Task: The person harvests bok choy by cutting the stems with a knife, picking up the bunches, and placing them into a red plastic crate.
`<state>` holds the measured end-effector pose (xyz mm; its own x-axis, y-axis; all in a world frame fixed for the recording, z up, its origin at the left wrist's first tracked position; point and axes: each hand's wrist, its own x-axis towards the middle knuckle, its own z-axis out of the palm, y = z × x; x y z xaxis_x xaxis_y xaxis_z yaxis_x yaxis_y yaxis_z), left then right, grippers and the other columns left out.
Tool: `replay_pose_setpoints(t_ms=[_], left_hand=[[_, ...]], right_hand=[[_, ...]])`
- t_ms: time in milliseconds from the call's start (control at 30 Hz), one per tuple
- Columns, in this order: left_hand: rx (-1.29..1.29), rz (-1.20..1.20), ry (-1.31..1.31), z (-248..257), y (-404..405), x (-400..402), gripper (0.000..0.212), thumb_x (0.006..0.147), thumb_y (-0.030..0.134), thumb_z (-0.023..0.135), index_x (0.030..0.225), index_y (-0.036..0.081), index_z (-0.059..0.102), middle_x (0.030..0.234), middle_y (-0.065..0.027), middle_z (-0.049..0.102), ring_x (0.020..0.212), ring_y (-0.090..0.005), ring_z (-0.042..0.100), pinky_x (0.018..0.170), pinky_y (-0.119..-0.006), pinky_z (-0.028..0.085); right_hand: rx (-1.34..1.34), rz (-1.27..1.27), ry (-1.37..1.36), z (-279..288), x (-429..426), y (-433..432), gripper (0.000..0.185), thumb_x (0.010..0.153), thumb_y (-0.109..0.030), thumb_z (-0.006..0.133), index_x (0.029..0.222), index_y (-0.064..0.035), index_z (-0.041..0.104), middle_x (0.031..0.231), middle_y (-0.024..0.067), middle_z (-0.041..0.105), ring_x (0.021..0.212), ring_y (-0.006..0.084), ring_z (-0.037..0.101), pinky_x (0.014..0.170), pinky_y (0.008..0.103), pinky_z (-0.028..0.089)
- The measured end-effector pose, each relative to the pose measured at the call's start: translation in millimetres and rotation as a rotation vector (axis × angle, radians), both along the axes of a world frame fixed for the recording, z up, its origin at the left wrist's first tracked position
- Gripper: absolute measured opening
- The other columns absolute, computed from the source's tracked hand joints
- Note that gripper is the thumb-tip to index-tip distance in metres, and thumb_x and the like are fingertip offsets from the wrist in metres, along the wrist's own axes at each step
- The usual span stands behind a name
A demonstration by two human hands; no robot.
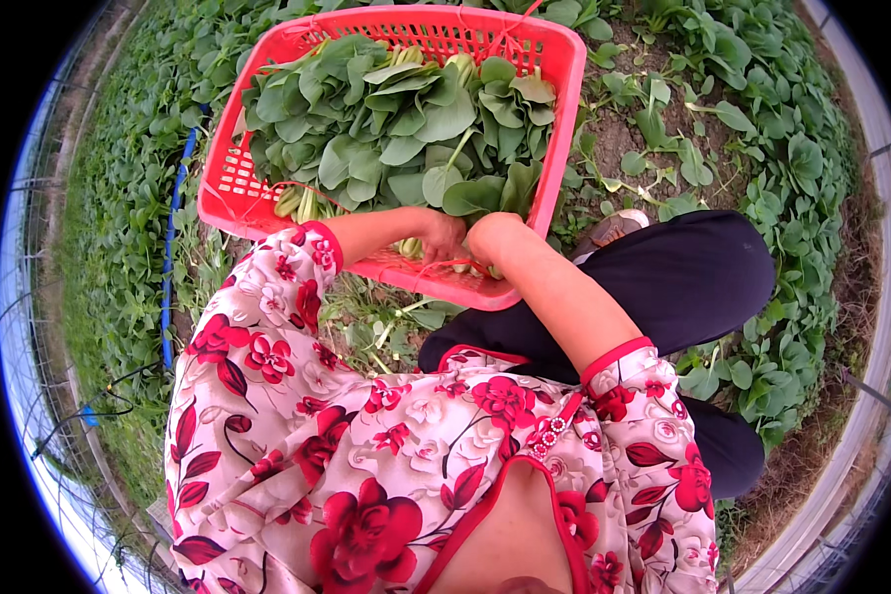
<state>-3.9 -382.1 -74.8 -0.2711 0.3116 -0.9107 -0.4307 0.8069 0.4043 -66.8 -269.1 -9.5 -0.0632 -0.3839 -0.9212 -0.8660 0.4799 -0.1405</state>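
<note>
A red plastic basket (566, 111) stands before me, tilted in the view, holding leafy greens (386, 126) that look like bok choy, their pale stems (410, 247) showing along the near side. Inside the near wall, my left hand (444, 236) reaches down among the stems with bent fingers. Close beside it is my right hand (492, 232), its back towards me and its fingers mostly hidden. Red plastic twine (445, 263) runs along the near rim just below both hands. Whether either hand grips a stem or the twine is unclear.
Bare soil with loose leaves (661, 141) lies right of the basket. Growing greens (794, 156) flank it on both sides. My bent knee (683, 275) in dark trousers and a shoe (615, 229) are close by its right corner. A blue hose (172, 245) runs along the left.
</note>
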Motion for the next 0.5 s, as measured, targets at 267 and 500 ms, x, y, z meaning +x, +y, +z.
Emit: replay_pose_setpoints(t_ms=[267, 500], left_hand=[[-0.672, 0.084, 0.496, 162.5, -18.7, -57.6, 0.042, 0.086, 0.041, 0.06, 0.073, 0.002, 0.067, 0.066, -0.012, 0.068, 0.068, -0.0225, 0.069, 0.071, -0.036, 0.055], [-0.865, 0.258, 0.769, 90.8, -37.4, -53.7, 0.047, 0.081, 0.047, 0.068, 0.103, 0.006, 0.062, 0.102, -0.0149, 0.068, 0.096, -0.0327, 0.066, 0.082, -0.044, 0.053]], right_hand=[[-0.61, 0.029, 0.102, 45.2, -9.1, 32.2, 0.026, 0.082, -0.014, 0.058, 0.106, -0.0078, 0.068, 0.108, 0.01, 0.068, 0.102, 0.0245, 0.066, 0.083, 0.0404, 0.053], [-0.593, -0.197, 0.359, 2.9, -12.6, 14.3, 0.042, 0.085, -0.014, 0.053, 0.125, -0.0015, 0.054, 0.128, 0.0138, 0.054, 0.115, 0.0274, 0.053, 0.091, 0.0434, 0.045]])
